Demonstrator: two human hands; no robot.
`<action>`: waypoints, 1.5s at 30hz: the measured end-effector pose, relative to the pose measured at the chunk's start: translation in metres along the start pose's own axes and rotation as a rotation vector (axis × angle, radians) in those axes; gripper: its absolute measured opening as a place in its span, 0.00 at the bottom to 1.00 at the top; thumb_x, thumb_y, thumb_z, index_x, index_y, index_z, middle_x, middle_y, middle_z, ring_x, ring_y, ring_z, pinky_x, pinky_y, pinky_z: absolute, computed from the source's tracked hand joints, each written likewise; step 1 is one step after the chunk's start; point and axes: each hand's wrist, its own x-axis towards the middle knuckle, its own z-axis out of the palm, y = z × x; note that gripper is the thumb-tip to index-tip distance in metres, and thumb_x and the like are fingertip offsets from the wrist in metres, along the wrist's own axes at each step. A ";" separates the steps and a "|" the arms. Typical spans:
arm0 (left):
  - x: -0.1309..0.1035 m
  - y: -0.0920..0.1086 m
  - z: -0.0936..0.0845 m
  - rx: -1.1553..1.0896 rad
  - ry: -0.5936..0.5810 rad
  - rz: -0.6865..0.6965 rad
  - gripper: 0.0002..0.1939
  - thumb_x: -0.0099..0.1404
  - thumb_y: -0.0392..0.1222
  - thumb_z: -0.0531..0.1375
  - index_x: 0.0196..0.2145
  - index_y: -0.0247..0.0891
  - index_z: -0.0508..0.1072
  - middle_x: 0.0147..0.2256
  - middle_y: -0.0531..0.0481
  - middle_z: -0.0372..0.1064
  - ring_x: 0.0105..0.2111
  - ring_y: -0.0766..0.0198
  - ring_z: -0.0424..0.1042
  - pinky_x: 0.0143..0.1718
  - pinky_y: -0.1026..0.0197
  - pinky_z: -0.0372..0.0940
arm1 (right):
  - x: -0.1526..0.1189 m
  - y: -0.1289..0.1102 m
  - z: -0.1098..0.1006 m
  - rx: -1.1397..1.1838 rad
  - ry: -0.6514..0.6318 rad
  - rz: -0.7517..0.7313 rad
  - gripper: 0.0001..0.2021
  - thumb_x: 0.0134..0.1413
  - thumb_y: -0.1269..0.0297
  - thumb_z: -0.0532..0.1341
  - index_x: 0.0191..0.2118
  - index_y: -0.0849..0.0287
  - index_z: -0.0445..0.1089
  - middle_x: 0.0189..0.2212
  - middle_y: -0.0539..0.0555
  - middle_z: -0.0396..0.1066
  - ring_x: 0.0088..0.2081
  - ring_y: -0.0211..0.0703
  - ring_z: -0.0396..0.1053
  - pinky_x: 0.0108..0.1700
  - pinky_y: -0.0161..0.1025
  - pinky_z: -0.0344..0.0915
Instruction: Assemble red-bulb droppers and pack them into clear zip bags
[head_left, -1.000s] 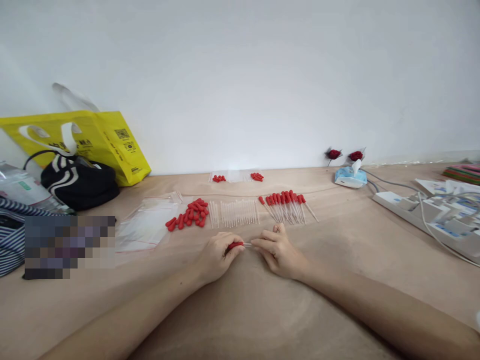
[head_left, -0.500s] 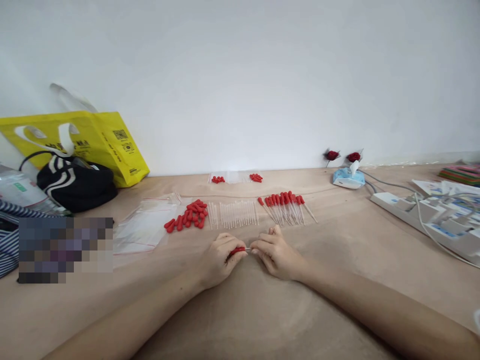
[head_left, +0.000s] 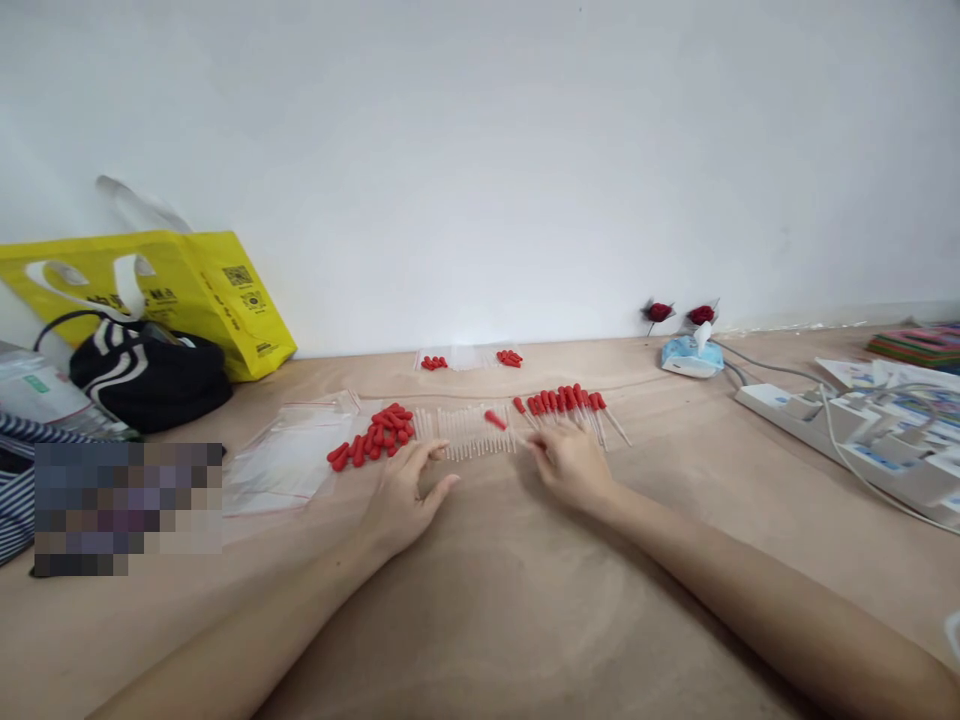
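Observation:
Pinched in my right hand [head_left: 568,465] is the thin stem of a red-capped dropper [head_left: 496,420], its cap pointing left over the clear tubes. My left hand [head_left: 409,497] has its thumb and fingers apart and holds nothing. Just beyond it lies a pile of red rubber bulbs [head_left: 388,430]. A row of thin clear tubes [head_left: 465,432] stretches between the pile and my right hand. Several assembled red-capped droppers [head_left: 562,400] lie side by side behind my right hand, which partly hides their stems.
Clear zip bags [head_left: 289,450] lie at the left, near a yellow bag [head_left: 240,300] and a black striped pouch [head_left: 150,375]. Farther back is a small bag with red bulbs [head_left: 435,363]. At the right are a tissue pack [head_left: 691,357] and a power strip [head_left: 825,425] with cables.
My hands have separated. The left let go of the red bulb and opened, moving left; the right moved up and to the right, carrying the capped dropper.

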 end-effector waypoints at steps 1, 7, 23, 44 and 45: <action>0.000 -0.004 -0.001 0.006 -0.005 -0.037 0.17 0.58 0.43 0.55 0.46 0.39 0.63 0.36 0.47 0.67 0.37 0.59 0.66 0.39 0.56 0.62 | 0.006 0.005 0.000 -0.010 0.013 0.117 0.09 0.55 0.67 0.51 0.32 0.59 0.68 0.30 0.53 0.71 0.35 0.43 0.63 0.35 0.39 0.45; 0.000 -0.017 -0.004 -0.003 -0.101 -0.157 0.08 0.57 0.43 0.55 0.34 0.38 0.67 0.30 0.50 0.64 0.31 0.63 0.67 0.32 0.61 0.64 | 0.040 0.026 0.004 -0.158 -0.057 0.498 0.15 0.57 0.62 0.47 0.32 0.60 0.69 0.32 0.58 0.72 0.38 0.47 0.66 0.38 0.41 0.48; 0.000 -0.015 -0.004 0.027 -0.161 -0.162 0.08 0.57 0.43 0.54 0.29 0.38 0.69 0.29 0.50 0.66 0.31 0.62 0.67 0.34 0.59 0.61 | 0.047 0.014 0.012 -0.178 -0.091 0.509 0.14 0.53 0.60 0.50 0.39 0.61 0.67 0.32 0.59 0.72 0.39 0.48 0.67 0.43 0.43 0.47; 0.022 -0.056 -0.024 0.493 0.076 -0.346 0.13 0.55 0.52 0.56 0.30 0.41 0.72 0.36 0.47 0.66 0.41 0.51 0.62 0.39 0.51 0.52 | 0.070 -0.007 0.023 -0.206 -0.213 0.493 0.14 0.52 0.65 0.50 0.30 0.65 0.72 0.31 0.64 0.72 0.34 0.51 0.68 0.42 0.49 0.47; 0.023 -0.055 -0.023 0.496 0.078 -0.353 0.13 0.56 0.52 0.56 0.30 0.41 0.72 0.36 0.47 0.66 0.41 0.51 0.62 0.39 0.51 0.52 | 0.069 -0.007 0.021 -0.213 -0.200 0.486 0.15 0.53 0.65 0.49 0.31 0.66 0.72 0.32 0.65 0.72 0.35 0.51 0.68 0.42 0.49 0.47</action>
